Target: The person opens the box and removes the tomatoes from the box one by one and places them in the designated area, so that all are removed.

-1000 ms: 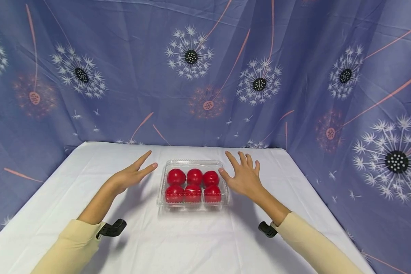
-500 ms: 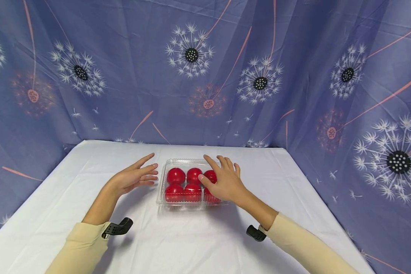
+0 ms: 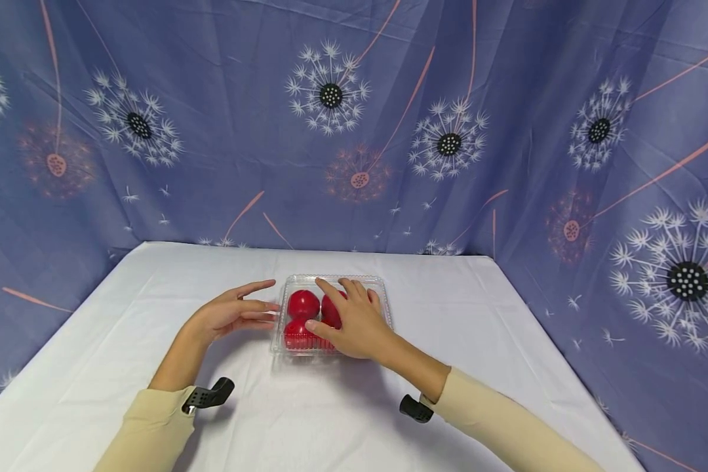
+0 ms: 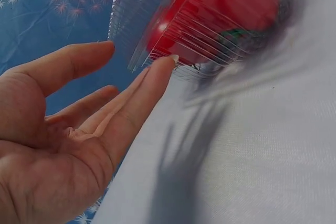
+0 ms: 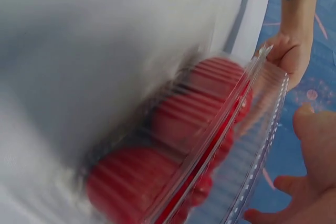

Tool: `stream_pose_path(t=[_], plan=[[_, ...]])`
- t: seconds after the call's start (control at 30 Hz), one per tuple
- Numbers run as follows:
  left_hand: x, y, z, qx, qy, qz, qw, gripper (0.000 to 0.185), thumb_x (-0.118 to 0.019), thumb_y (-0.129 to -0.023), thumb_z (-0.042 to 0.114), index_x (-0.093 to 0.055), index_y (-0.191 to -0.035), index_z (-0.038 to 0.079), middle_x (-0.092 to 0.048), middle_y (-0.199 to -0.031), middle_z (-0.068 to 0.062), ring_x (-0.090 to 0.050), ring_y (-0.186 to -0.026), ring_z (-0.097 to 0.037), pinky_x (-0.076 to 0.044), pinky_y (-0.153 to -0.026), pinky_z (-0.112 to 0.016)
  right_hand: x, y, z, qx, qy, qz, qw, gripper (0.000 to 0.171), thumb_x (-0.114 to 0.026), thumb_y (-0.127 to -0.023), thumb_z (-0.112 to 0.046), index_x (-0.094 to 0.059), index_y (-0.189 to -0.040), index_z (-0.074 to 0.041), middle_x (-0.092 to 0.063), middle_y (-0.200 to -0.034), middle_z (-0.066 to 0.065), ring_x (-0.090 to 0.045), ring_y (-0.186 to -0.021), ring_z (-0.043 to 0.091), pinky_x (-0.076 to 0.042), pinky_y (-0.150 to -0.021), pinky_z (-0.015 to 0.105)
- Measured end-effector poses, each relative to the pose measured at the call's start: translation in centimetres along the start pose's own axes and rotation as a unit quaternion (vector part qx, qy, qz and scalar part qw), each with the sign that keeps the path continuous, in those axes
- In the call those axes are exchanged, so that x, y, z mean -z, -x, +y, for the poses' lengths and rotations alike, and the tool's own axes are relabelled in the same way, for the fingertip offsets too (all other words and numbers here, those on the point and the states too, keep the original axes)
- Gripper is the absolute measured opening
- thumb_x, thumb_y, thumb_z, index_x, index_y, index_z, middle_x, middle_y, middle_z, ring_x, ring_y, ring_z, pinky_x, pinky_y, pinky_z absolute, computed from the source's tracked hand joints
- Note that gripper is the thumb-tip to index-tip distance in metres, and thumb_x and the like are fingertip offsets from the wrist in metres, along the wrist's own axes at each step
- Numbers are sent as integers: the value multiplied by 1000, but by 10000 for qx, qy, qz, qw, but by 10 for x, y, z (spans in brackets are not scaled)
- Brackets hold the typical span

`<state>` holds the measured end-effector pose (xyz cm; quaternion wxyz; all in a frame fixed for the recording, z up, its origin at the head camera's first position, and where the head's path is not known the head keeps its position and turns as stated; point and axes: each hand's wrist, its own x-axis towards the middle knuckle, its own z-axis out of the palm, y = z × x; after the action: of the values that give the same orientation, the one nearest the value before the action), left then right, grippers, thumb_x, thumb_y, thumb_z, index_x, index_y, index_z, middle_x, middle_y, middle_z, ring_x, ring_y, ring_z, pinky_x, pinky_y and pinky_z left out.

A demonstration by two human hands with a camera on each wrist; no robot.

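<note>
Clear plastic box (image 3: 307, 280) of red fruit (image 3: 303, 305) sits on the white surface (image 3: 307, 419), between both hands. Left hand (image 3: 230, 313): fingers extended, loosely spread, tips at the box's left wall; contact unclear. Right hand (image 3: 356, 324): fingers wide, holding nothing, over the box's right half; can't tell if touching. Judgement: brace left side lightly, keep right fingers near the rim rather than pressing the middle; thin plastic probably flexes, fruit could bruise.

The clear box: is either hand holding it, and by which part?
Nothing is held: the left hand is at the side of the clear box, perhaps touching; the right hand is spread above it.
</note>
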<state>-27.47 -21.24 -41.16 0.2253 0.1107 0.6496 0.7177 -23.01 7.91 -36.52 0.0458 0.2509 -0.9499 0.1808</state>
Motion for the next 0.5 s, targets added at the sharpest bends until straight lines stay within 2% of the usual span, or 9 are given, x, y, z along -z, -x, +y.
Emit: stream_pose_path(t=[0.3, 0.5], plan=[[2, -5, -9, -144, 220, -181, 9995, 76, -58, -96, -6, -17, -160, -3, -70, -121, -17, -72, -103, -17, -60, -95, -42, -13, -2, -15, 114, 89, -119, 9998, 96, -70, -83, -68, -31, -160, -26, -39, -157, 14, -34, -147, 33, -26, -118, 66], [2, -9, -14, -118, 241, -95, 9996, 77, -59, -94, -8, -20, -160, -1, -70, -121, -15, -72, -102, -16, -61, -93, -38, -22, 0, -21, 299, 356, -8, 9989, 100, -70, -82, -70, -30, -159, -21, -40, -156, 15, -34, -146, 33, -28, -118, 64]])
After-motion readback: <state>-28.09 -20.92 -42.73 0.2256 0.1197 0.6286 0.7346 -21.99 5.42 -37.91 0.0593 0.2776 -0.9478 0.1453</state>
